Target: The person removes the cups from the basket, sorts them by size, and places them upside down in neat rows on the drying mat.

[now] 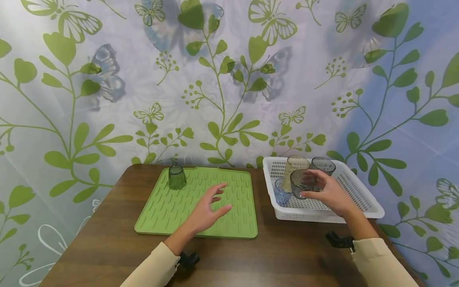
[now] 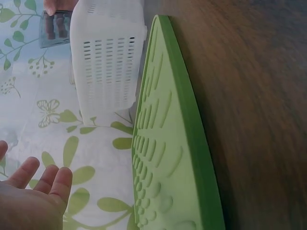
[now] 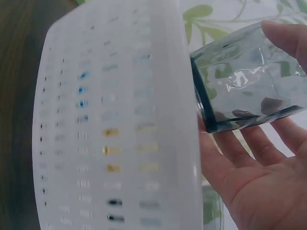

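Observation:
My right hand [image 1: 331, 192] grips a smoky grey drinking glass [image 1: 302, 183] over the white basket. In the right wrist view this glass [image 3: 244, 81] shows at the basket's rim, thumb on one side and fingers on the other. Over the green drying mat [image 1: 229, 199] hangs my left hand [image 1: 208, 209], its fingers spread and holding nothing. A green glass [image 1: 177, 177] stands upside down at the mat's far left corner. Inside the white basket [image 1: 362, 187] are a blue glass [image 1: 281, 196], a yellowish glass [image 1: 296, 162] and another grey glass [image 1: 324, 164].
The mat and basket rest on a brown wooden table [image 1: 272, 255], the basket to the right of the mat. Behind the table hangs a curtain [image 1: 229, 79] printed with leaves and butterflies. A dark wrist strap mount [image 1: 338, 240] sits at my right wrist.

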`<state>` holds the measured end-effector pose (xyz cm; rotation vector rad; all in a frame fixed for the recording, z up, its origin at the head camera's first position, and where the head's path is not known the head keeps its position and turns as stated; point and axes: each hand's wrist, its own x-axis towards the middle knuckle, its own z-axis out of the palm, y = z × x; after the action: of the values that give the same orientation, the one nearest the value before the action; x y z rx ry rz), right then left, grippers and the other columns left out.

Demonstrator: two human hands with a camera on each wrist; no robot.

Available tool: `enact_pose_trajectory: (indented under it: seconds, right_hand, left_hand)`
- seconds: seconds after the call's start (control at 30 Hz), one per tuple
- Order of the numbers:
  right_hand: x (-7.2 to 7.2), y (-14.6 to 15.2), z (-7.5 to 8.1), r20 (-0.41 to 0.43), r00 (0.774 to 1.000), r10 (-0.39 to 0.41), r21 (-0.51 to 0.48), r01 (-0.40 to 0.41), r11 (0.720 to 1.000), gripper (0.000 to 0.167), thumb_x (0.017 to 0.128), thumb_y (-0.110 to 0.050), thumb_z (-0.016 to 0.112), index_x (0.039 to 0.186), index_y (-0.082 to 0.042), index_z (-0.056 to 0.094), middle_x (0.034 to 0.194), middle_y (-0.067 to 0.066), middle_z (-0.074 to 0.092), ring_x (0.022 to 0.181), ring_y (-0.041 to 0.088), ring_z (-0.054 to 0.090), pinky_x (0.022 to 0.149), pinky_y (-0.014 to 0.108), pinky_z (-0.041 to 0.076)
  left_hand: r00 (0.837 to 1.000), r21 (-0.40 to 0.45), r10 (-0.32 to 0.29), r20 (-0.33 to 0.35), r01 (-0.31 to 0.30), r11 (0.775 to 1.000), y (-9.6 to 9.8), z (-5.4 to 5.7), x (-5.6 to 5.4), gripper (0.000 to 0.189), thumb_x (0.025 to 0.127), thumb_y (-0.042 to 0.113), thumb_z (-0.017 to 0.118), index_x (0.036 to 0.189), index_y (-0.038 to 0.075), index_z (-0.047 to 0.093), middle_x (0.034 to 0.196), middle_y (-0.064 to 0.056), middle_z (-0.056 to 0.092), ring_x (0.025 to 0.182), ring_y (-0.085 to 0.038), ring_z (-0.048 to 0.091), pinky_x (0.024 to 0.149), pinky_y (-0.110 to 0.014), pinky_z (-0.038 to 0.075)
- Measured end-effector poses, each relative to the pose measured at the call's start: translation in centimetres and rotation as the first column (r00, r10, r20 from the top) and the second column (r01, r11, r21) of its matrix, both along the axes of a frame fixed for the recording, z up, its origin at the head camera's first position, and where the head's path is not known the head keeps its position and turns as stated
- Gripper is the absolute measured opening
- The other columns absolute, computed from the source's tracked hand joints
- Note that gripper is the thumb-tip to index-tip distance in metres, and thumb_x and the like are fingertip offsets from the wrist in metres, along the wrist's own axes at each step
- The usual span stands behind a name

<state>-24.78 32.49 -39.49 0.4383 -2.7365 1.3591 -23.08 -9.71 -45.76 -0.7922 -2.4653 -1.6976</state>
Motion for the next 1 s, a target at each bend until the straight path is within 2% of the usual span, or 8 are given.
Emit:
enact_pose_trajectory:
  seconds: [0.1, 0.2, 0.27, 0.4, 0.63, 1.0]
  right_hand:
    - [0.1, -0.7, 0.1, -0.022, 1.0, 0.009, -0.018, -0.009, 1.0, 0.079, 0.088, -0.025, 0.083, 0.153, -0.008, 0.042, 0.145, 0.019, 0.054, 0.129, 0.031, 0.059, 0.086, 0.021, 0.055]
    - [0.2, -1.5, 0.2, -0.041, 0.999, 0.022, -0.038, -0.023, 0.999, 0.076, 0.088, -0.023, 0.083, 0.152, -0.01, 0.044, 0.142, 0.017, 0.056, 0.123, 0.017, 0.062, 0.086, 0.022, 0.056]
    - [0.3, -2.0, 0.4, -0.048, 0.998, 0.03, -0.051, -0.033, 0.998, 0.075, 0.089, -0.022, 0.083, 0.152, -0.011, 0.045, 0.142, 0.017, 0.057, 0.121, 0.014, 0.062, 0.086, 0.023, 0.057]
    - [0.3, -3.1, 0.6, -0.04, 0.998, 0.043, -0.07, -0.046, 0.997, 0.074, 0.089, -0.022, 0.082, 0.152, -0.013, 0.045, 0.144, 0.015, 0.055, 0.123, 0.019, 0.061, 0.087, 0.024, 0.057]
    - [0.2, -4.9, 0.6, -0.033, 0.996, 0.081, -0.107, -0.084, 0.991, 0.074, 0.089, -0.02, 0.082, 0.153, -0.016, 0.045, 0.149, 0.01, 0.052, 0.126, 0.016, 0.059, 0.092, 0.026, 0.055]
    - [-0.2, -7.5, 0.7, -0.03, 0.988, 0.154, -0.136, -0.157, 0.978, 0.075, 0.085, -0.021, 0.086, 0.15, -0.017, 0.05, 0.146, 0.008, 0.056, 0.128, 0.03, 0.058, 0.091, 0.031, 0.057]
  left_hand:
    - [1.0, 0.0, 0.001, 0.004, -0.001, 1.0, 0.3, 0.2, -0.2, 0.066, 0.098, 0.035, 0.072, 0.155, 0.035, 0.039, 0.158, 0.0, 0.042, 0.143, -0.024, 0.046, 0.117, -0.051, 0.042]
    - [1.0, -0.003, 0.003, -0.003, -0.003, 1.0, 0.5, 0.3, -0.5, 0.066, 0.097, 0.034, 0.073, 0.155, 0.034, 0.04, 0.156, 0.003, 0.044, 0.142, -0.023, 0.046, 0.117, -0.048, 0.043]
    - [1.0, -0.002, 0.002, -0.007, -0.002, 1.0, 0.6, 0.4, -0.7, 0.067, 0.097, 0.033, 0.073, 0.155, 0.033, 0.04, 0.155, 0.004, 0.044, 0.142, -0.022, 0.047, 0.117, -0.047, 0.043]
    - [1.0, 0.002, -0.005, -0.008, 0.005, 1.0, 0.8, 0.7, -1.0, 0.068, 0.097, 0.031, 0.073, 0.156, 0.03, 0.039, 0.156, 0.003, 0.044, 0.142, -0.021, 0.046, 0.117, -0.044, 0.043]
    - [0.999, 0.021, -0.026, -0.026, 0.027, 0.999, 1.3, 1.2, -1.4, 0.07, 0.096, 0.031, 0.074, 0.156, 0.025, 0.039, 0.157, -0.001, 0.044, 0.142, -0.026, 0.048, 0.115, -0.045, 0.045]
    - [0.999, 0.044, -0.049, -0.018, 0.049, 0.998, 2.4, 1.8, -2.3, 0.073, 0.092, 0.028, 0.079, 0.155, 0.021, 0.042, 0.155, -0.006, 0.047, 0.139, -0.028, 0.051, 0.113, -0.046, 0.047]
